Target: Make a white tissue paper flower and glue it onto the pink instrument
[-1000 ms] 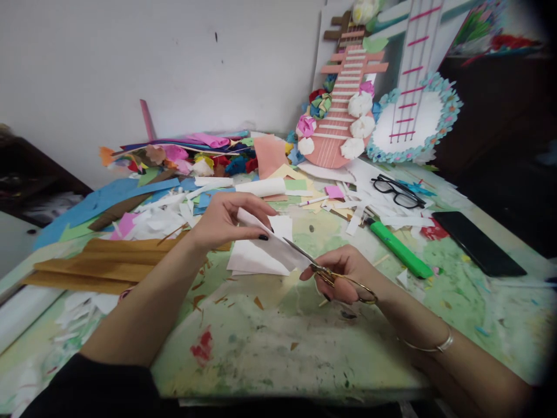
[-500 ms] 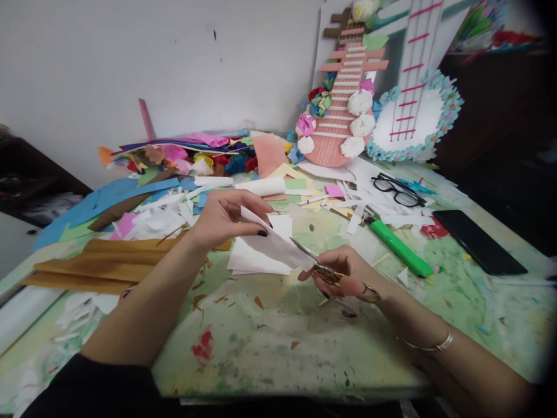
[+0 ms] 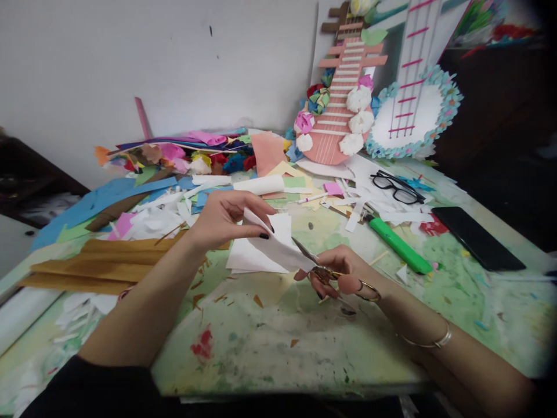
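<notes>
A folded piece of white paper is being held above the middle of the paint-stained green table, just over a flat white sheet that is lying on the table. It is being pinched at its upper left edge by the left hand, whose thumb and dark-nailed fingers are being kept closed on the paper. Its lower right corner is being met by the blades of the gold-handled metal scissors, which are being gripped by the right hand, the fingers being closed through and around the handle loops.

Compared with 1 second ago, the blades are being seen drawn closer together and driven further into the paper: then they were standing more open at the paper's edge. The right hand is being seen slightly higher and further left than before, and its fingers are curled tighter. The left hand's grip is being kept as it was.

To the right, a bright green plastic marker is lying on the table, with black-framed glasses and a black phone beyond it. To the left, folded brown paper is lying beside a heap of coloured paper scraps. At the back, a pink paper guitar model is being propped against the wall.
</notes>
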Action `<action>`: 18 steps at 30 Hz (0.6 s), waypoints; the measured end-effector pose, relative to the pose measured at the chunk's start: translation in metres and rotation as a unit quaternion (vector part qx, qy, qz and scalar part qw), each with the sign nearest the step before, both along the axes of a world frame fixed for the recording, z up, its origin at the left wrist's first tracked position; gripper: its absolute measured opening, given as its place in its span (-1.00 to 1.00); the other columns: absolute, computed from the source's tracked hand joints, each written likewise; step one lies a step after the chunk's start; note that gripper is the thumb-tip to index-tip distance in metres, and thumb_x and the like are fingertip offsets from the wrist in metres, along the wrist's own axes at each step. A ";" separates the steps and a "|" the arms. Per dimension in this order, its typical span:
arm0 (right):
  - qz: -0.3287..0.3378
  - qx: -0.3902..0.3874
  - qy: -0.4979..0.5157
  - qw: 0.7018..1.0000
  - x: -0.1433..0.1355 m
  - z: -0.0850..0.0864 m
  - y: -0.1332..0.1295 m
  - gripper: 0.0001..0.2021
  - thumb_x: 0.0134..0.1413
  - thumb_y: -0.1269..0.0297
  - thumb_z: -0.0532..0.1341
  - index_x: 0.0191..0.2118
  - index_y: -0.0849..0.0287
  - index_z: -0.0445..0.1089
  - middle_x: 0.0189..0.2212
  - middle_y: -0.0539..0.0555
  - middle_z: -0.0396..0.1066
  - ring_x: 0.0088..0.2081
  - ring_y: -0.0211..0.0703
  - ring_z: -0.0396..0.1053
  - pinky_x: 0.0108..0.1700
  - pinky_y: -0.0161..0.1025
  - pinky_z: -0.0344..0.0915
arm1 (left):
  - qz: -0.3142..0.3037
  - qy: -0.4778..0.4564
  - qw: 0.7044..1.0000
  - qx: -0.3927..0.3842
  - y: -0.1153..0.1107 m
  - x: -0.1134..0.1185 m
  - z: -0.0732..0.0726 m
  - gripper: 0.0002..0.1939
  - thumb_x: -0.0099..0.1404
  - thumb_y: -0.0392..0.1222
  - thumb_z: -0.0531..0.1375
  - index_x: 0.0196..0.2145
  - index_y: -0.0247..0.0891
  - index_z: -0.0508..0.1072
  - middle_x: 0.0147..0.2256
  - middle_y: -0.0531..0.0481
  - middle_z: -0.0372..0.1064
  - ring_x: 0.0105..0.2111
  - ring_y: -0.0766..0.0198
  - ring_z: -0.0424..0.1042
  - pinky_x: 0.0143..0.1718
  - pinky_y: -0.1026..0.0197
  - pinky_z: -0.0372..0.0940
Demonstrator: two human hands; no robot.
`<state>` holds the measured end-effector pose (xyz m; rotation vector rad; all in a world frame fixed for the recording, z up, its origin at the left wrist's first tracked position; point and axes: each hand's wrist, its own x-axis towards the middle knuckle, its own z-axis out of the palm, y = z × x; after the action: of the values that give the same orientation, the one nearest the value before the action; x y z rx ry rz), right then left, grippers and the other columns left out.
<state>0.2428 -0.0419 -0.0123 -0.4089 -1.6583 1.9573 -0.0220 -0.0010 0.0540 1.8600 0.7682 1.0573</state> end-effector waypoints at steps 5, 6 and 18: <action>-0.001 -0.011 -0.013 1.000 0.000 0.002 0.000 -0.28 -0.21 -0.26 0.33 -0.17 0.39 0.43 -0.54 0.04 0.39 -0.60 -0.41 0.16 -0.55 -0.39 0.10 | -0.005 0.016 1.000 0.013 0.002 -0.005 -0.001 -0.74 0.01 -0.22 0.43 -0.28 -0.19 0.57 -0.46 -0.02 0.56 -0.48 0.30 0.53 -0.45 0.36 0.45; -0.006 -0.022 -0.013 1.000 0.000 0.003 0.000 -0.29 -0.24 -0.25 0.35 -0.19 0.36 0.38 -0.53 0.05 0.42 -0.62 -0.41 0.16 -0.57 -0.40 0.09 | -0.005 0.019 1.000 0.014 0.002 -0.005 -0.001 -0.73 0.02 -0.22 0.43 -0.27 -0.18 0.57 -0.46 -0.02 0.56 -0.48 0.30 0.53 -0.45 0.36 0.45; -0.009 -0.048 -0.013 0.999 0.000 0.001 0.002 -0.03 -0.33 -0.17 0.43 0.13 0.14 -0.06 -0.46 0.08 0.52 -0.63 -0.41 0.21 -0.57 -0.45 0.15 | -0.009 0.024 1.000 0.002 0.001 -0.006 0.001 -0.72 0.01 -0.21 0.43 -0.27 -0.18 0.57 -0.45 -0.03 0.56 -0.48 0.26 0.55 -0.47 0.36 0.45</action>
<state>0.2428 -0.0397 -0.0112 -0.4864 -1.5763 2.0309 -0.0278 0.0002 0.0550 1.8981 0.7762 1.0056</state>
